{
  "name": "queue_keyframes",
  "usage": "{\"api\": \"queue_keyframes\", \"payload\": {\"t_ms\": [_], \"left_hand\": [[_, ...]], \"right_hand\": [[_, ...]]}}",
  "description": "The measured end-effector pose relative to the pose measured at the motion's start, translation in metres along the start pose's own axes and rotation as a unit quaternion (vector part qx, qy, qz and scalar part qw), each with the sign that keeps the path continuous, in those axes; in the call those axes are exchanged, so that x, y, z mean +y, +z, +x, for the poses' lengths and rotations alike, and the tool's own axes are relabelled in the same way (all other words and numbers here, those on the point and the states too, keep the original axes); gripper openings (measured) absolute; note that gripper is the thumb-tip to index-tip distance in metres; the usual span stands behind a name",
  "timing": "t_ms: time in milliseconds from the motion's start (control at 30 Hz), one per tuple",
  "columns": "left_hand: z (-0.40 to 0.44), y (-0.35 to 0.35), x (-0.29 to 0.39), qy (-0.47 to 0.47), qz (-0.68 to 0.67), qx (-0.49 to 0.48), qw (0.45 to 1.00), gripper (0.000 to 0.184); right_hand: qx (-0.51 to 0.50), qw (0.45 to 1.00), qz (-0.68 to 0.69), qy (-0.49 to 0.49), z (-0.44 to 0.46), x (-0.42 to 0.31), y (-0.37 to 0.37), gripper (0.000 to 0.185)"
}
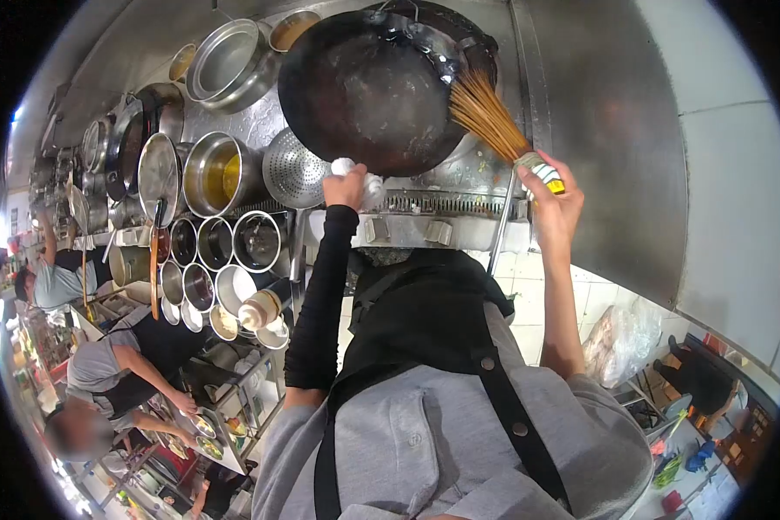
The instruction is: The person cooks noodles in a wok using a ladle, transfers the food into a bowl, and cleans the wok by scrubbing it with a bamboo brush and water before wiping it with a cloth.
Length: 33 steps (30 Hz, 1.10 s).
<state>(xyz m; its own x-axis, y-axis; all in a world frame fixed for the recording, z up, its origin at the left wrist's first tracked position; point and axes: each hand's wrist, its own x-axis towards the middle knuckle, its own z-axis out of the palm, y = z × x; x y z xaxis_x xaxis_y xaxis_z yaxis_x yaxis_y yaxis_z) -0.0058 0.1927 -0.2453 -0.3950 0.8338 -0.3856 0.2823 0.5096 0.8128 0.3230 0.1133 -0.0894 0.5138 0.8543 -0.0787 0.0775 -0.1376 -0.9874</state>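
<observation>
My right hand [553, 195] is closed around the taped handle of a bamboo wok brush [491, 117]. The brush's bristles point up and left, to the right rim of a large dark wok [381, 95]. At the wok's near edge, my left hand [345, 186] is wrapped round a white cloth [373, 189] and grips the rim through it. The wok is tilted, its inside wet with pale streaks. Behind it, partly hidden, lies a second dark pan [481, 61]. A perforated ladle [295, 169] rests just left of my left hand.
Left of the wok stand a pot of yellow oil [223, 173], a large steel pot [225, 65] and several small seasoning containers [257, 241]. A squeeze bottle [258, 309] stands among them. A co-worker [113, 373] handles plates at the lower left. A plastic bag [620, 342] lies at right.
</observation>
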Motion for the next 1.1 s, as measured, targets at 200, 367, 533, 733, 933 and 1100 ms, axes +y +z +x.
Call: {"api": "queue_keyframes", "payload": {"t_ms": [200, 367, 533, 733, 933, 1100], "left_hand": [[-0.004, -0.005, 0.013, 0.043, 0.114, 0.059, 0.991, 0.048], [-0.028, -0.01, 0.054, 0.12, 0.146, 0.113, 0.975, 0.047], [-0.03, -0.004, 0.072, 0.192, 0.108, 0.147, 0.964, 0.038], [-0.02, -0.005, 0.082, 0.249, 0.133, 0.201, 0.938, 0.032], [-0.03, -0.004, 0.1, 0.272, 0.103, 0.216, 0.932, 0.029], [-0.028, -0.004, 0.098, 0.299, 0.094, 0.238, 0.919, 0.027]], "right_hand": [[0.039, 0.995, 0.052, 0.079, -0.005, -0.011, -0.027, 0.042], [0.083, 0.99, 0.065, 0.09, -0.014, -0.015, -0.054, 0.04], [0.094, 0.982, 0.085, 0.143, -0.026, -0.012, -0.075, 0.041], [0.057, 0.937, 0.129, 0.32, -0.057, 0.006, -0.104, 0.034], [0.022, 0.87, 0.206, 0.447, -0.091, 0.037, -0.106, 0.025], [0.026, 0.846, 0.276, 0.456, -0.101, 0.046, -0.102, 0.023]]}}
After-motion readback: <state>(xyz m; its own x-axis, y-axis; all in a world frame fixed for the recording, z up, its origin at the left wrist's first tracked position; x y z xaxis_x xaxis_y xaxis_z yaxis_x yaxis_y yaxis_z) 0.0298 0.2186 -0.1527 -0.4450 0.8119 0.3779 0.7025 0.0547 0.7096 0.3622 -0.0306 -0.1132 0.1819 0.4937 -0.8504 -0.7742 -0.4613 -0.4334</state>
